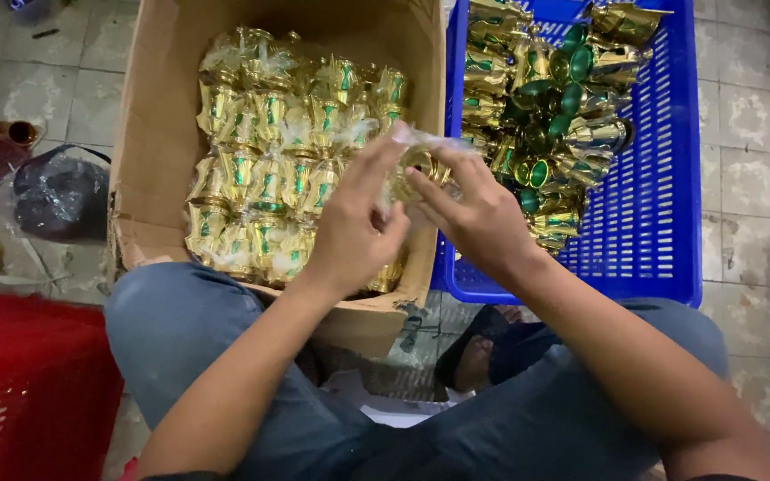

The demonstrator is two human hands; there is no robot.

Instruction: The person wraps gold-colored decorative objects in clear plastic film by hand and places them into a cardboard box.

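You are sitting on the worn tile floor (759,134) of a small packing workshop. A big cardboard box (158,160) holds rows of wrapped gold cups (269,178). A blue plastic crate (661,196) holds loose ones. A red crate (28,383) sits nearby.

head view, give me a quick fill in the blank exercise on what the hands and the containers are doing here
1. The left hand and right hand together hold a gold cup in a clear ____ bag.
2. The wrapped gold and green cups lie packed in rows in a ____ box.
3. The unwrapped cups lie piled in a crate coloured ____.

Missing words: plastic; cardboard; blue
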